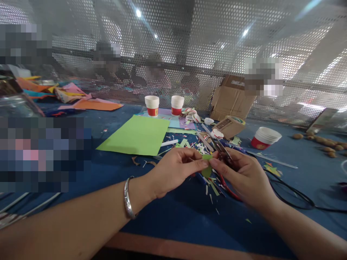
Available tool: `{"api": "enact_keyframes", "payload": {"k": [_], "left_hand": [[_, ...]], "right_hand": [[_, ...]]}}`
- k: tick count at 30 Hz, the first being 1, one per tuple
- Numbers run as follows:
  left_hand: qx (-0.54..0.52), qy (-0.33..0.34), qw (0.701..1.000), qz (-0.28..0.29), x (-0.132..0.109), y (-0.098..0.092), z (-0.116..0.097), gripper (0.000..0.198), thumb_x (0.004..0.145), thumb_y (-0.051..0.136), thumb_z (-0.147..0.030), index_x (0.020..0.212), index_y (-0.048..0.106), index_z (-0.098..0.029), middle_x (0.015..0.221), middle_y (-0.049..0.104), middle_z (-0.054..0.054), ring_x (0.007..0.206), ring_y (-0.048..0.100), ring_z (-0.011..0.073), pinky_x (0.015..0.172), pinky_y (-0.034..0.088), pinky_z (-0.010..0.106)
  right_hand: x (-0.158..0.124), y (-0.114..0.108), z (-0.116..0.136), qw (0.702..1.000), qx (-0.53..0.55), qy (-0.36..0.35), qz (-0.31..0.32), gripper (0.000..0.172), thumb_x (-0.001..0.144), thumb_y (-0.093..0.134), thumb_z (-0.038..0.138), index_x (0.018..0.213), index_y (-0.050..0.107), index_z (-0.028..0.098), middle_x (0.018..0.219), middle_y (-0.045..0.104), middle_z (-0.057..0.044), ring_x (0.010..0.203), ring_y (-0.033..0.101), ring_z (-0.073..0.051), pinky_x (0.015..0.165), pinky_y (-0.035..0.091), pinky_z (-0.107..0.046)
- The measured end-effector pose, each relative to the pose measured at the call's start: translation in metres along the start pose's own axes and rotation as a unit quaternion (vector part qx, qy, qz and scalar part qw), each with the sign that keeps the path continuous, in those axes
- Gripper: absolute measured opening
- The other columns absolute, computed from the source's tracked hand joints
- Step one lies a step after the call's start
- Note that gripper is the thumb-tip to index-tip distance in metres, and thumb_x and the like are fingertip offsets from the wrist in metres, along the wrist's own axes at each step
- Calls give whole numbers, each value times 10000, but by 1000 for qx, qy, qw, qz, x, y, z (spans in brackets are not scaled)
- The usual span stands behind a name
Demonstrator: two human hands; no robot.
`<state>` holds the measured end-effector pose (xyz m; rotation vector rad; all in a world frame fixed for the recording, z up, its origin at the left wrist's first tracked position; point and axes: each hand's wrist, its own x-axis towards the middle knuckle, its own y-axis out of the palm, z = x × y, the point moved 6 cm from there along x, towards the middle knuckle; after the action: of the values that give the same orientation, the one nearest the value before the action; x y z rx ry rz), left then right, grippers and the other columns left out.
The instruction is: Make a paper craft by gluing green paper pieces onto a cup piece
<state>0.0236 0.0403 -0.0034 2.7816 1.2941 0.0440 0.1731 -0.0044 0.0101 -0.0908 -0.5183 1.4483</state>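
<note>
A small green paper piece (pixel 206 171), partly covered, was pinched by the fingers of the left hand (pixel 173 171) and right hand (pixel 246 177), which also gripped partly hidden scissors (pixel 220 147), above paper scraps (pixel 214 188) on the tabletop (pixel 173 220).

We count one green scrap (pixel 207 170) between the left hand (pixel 175 171) and the right hand (pixel 245 177), one pair of scissors (pixel 226 156) in the right hand, one bracelet (pixel 128 198) behind the left hand, one green sheet (pixel 135 135) and two cup stacks (pixel 177 105) beyond it, and one more cup stack (pixel 266 137) beyond the right hand.
</note>
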Motion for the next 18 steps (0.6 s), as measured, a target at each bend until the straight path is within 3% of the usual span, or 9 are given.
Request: {"api": "enact_keyframes", "payload": {"k": [5,9,18], "left_hand": [[-108,-62,992,1,0,3,8,348,698,865,-380,809,640,-140,788,676,16,724,630,129,726,494,285],[-133,-90,987,-5,-1,4,10,341,677,877,-356,776,645,-127,787,697,33,714,647,127,730,512,286],[-103,-45,994,-8,3,-1,6,322,674,889,-319,783,653,-128,716,659,-3,681,615,105,683,484,261]], "right_hand": [[0,0,1,1000,5,-3,-11,213,873,721,402,854,688,192,748,658,-14,664,595,-144,607,495,-233],[0,0,-1,1000,0,-5,-6,201,871,730,394,868,694,196,751,666,-10,667,597,-141,614,498,-230],[1,2,-4,1000,5,10,3,222,847,756,400,849,687,190,732,642,-1,648,560,-132,598,470,-231]]}}
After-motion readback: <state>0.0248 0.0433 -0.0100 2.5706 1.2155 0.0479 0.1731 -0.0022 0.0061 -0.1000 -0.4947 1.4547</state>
